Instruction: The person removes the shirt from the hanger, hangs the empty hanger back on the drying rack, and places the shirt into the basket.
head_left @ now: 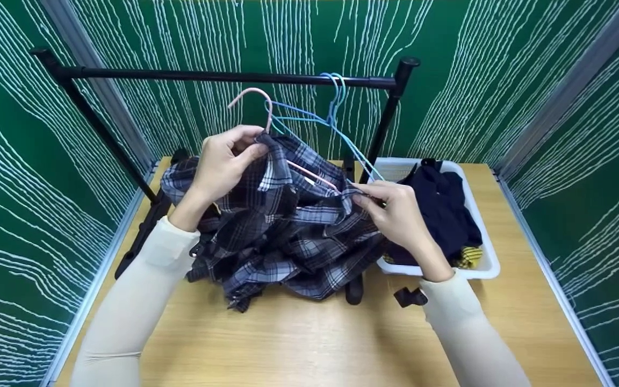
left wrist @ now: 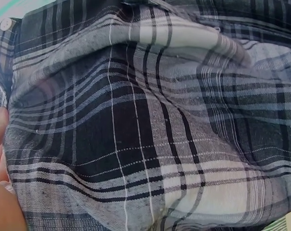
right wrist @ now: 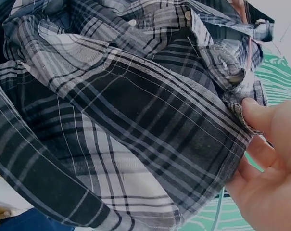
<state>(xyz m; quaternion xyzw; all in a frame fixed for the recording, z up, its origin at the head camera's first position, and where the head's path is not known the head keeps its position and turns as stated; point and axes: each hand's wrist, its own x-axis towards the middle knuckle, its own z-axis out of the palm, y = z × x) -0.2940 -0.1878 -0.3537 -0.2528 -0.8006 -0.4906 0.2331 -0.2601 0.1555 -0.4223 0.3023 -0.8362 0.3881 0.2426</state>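
Observation:
A dark plaid button shirt hangs bunched between both hands, its collar spread. My left hand pinches the collar at the base of the hook of a pink hanger. The hanger's bar shows inside the neck opening; its ends are hidden by cloth. On the other side, my right hand pinches the shirt's edge between thumb and fingers. Plaid cloth fills most of the left wrist view, with part of the hand at its left edge. The right wrist view shows the thumb pressing the fabric edge.
Behind the shirt stands a black rack with a horizontal rail. Blue hangers hang near its right end. A white basket of dark clothes sits at the right on the wooden table. Green walls surround the table.

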